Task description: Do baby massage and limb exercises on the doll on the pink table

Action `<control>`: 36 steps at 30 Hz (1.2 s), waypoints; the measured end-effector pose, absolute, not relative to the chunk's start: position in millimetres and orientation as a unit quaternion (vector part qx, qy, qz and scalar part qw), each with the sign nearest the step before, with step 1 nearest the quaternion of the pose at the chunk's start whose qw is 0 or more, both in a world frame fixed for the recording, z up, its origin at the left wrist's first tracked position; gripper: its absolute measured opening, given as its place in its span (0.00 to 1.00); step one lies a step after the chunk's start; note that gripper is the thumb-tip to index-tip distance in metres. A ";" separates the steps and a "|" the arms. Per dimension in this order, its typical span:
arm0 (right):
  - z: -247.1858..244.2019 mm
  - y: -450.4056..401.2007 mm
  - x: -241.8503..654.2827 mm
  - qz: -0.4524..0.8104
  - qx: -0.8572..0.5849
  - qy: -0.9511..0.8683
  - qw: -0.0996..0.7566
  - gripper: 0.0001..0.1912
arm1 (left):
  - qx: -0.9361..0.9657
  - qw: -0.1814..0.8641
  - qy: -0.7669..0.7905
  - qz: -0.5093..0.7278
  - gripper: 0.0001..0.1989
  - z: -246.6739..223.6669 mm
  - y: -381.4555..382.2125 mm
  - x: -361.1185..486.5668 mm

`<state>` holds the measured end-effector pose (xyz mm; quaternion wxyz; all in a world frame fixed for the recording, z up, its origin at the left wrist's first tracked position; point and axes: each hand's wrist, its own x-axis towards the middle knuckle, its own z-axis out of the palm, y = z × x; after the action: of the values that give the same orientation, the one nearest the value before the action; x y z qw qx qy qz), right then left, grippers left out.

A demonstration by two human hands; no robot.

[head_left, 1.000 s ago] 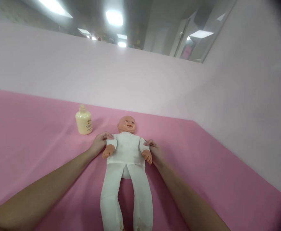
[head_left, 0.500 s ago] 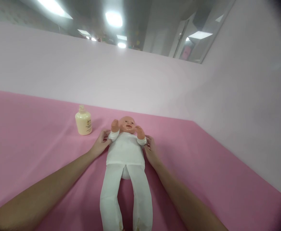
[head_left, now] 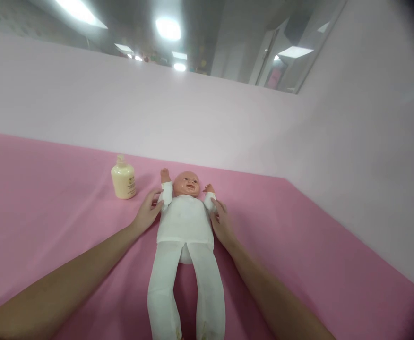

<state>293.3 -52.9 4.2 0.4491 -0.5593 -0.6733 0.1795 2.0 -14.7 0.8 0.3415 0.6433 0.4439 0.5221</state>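
Note:
A baby doll (head_left: 185,219) in white cloth lies on its back on the pink surface, head at the far end and legs toward me. Both its arms are raised beside its head. With fingers and thumb around the doll's arm on the left, my left hand (head_left: 149,208) grips the white sleeve below the elbow bend. My right hand (head_left: 223,222) holds the doll's other arm the same way, its fingertips on the sleeve. Part of the fingers on each hand is hidden behind the doll's arms.
A cream pump bottle (head_left: 124,180) with dark print stands to the left of the doll, beyond my left hand. The pink table covering (head_left: 68,189) meets a pale wall (head_left: 193,123) at the back and right. Above it, a glass panel (head_left: 196,33) reflects ceiling lights.
The doll's arms have swung outward and up, away from its face, with my hands on them. My hands have barely shifted; the bottle stands where it was.

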 end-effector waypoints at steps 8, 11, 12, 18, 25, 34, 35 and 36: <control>-3.1 -44.5 298.3 0.227 -0.631 -0.615 0.415 0.31 | 0.637 0.347 0.528 0.442 0.26 -6.9 -7.1 -1.1; -3.0 -43.5 298.7 0.234 -0.637 -0.604 0.419 0.31 | 0.641 0.344 0.532 0.434 0.27 -4.0 -8.5 -1.4; -2.8 -43.3 298.7 0.237 -0.636 -0.601 0.422 0.30 | 0.642 0.344 0.531 0.433 0.27 -3.0 -9.0 -1.3; -0.4 -44.4 297.9 0.277 -0.629 -0.583 0.433 0.32 | 0.638 0.353 0.538 0.422 0.28 -0.8 -10.5 -1.2; 4.8 -46.2 297.7 0.344 -0.550 -0.548 0.529 0.29 | 0.603 0.394 0.494 0.487 0.31 -3.1 -9.7 -1.4; 11.9 -49.7 296.1 0.418 -0.492 -0.487 0.588 0.24 | 0.481 0.508 0.396 0.595 0.36 -6.9 0.3 -0.2; 10.3 -48.6 296.8 0.411 -0.492 -0.493 0.588 0.21 | 0.471 0.525 0.387 0.594 0.33 -7.0 0.6 -0.5; 8.0 -46.9 297.8 0.402 -0.493 -0.499 0.588 0.17 | 0.467 0.541 0.381 0.587 0.29 -7.2 0.8 -0.7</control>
<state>297.8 -46.9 8.0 0.5883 -0.4926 -0.4994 0.4024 -0.7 0.8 -7.2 0.5406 0.4666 0.3807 0.5875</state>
